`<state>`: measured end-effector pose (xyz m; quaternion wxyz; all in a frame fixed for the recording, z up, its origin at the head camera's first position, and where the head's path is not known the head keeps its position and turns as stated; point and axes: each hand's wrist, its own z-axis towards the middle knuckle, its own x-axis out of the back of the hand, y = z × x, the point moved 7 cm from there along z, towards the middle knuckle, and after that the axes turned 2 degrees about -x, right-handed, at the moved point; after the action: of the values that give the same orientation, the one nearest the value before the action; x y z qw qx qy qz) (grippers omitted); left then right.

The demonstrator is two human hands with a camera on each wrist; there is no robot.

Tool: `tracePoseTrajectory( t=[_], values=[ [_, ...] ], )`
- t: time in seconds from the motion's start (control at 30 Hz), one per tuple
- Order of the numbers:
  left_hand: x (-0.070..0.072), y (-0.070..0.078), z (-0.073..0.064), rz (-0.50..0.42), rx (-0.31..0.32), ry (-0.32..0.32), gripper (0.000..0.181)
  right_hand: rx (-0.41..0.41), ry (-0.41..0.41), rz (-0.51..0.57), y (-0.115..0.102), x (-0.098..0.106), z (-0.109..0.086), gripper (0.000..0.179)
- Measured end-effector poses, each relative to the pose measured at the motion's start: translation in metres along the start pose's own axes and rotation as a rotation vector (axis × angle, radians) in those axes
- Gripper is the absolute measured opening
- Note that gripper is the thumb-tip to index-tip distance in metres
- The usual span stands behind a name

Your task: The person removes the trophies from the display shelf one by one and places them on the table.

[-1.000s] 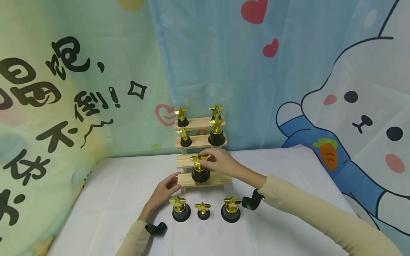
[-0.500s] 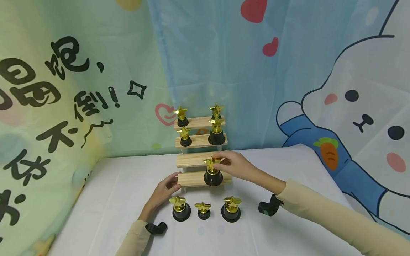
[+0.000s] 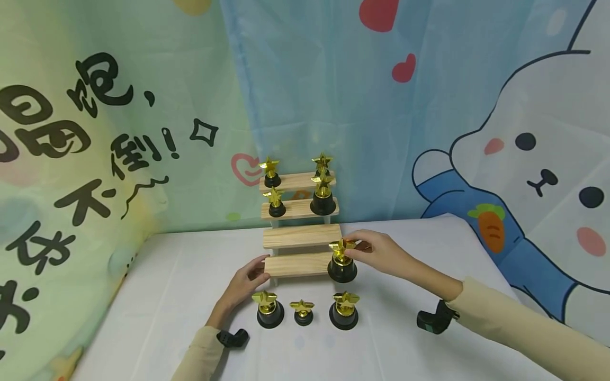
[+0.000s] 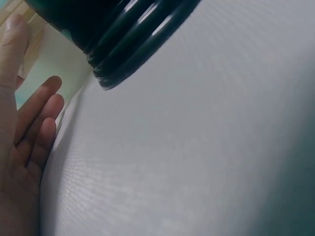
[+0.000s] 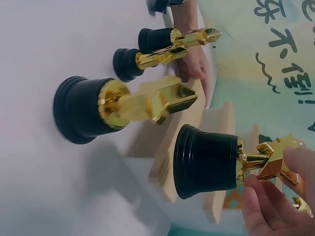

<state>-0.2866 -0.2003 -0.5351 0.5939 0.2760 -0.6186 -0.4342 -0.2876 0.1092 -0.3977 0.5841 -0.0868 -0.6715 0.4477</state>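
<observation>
A gold star trophy on a black base [image 3: 342,271] is at the right end of the lowest plank of a wooden tiered stand [image 3: 297,264]. My right hand [image 3: 381,254] pinches its star between thumb and fingers, as the right wrist view also shows with the trophy [image 5: 209,162] upright. Whether its base touches the plank, I cannot tell. My left hand [image 3: 245,280] holds the left end of that plank, thumb in front and a finger behind. In the left wrist view, the other fingers [image 4: 42,113] extend loosely beside the wood.
On the white tablecloth before the stand are a left trophy [image 3: 270,312], a smaller middle one [image 3: 303,316] and a right trophy [image 3: 343,313]. The upper two tiers bear several trophies, including a larger one [image 3: 323,201]. A printed curtain [image 3: 295,79] hangs behind.
My right hand has carried the trophy rightward along the lowest plank, from its middle to its right end. The left hand stays at the plank's left end.
</observation>
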Motion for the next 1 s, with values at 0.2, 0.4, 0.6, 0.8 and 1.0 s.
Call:
tracePoseTrajectory(
  t=[0.2, 0.4, 0.6, 0.8, 1.0],
  values=[
    [0.001, 0.003, -0.001, -0.004, -0.007, 0.000, 0.055, -0.024, 0.027, -0.015, 0.015, 0.011, -0.016, 0.034],
    [0.000, 0.000, 0.000, 0.002, 0.013, -0.008, 0.055, -0.065, 0.042, -0.031, 0.031, 0.017, -0.036, 0.034],
    [-0.004, -0.025, 0.008, 0.019, 0.013, 0.018, 0.054, -0.085, 0.055, -0.026, 0.040, 0.023, -0.051, 0.034],
    [-0.004, -0.036, 0.011, -0.015, 0.015, 0.023, 0.054, -0.093, 0.028, -0.007, 0.047, 0.023, -0.062, 0.035],
    [-0.004, -0.036, 0.010, -0.016, 0.004, 0.016, 0.056, -0.124, 0.012, 0.006, 0.057, 0.016, -0.072, 0.034]
  ],
)
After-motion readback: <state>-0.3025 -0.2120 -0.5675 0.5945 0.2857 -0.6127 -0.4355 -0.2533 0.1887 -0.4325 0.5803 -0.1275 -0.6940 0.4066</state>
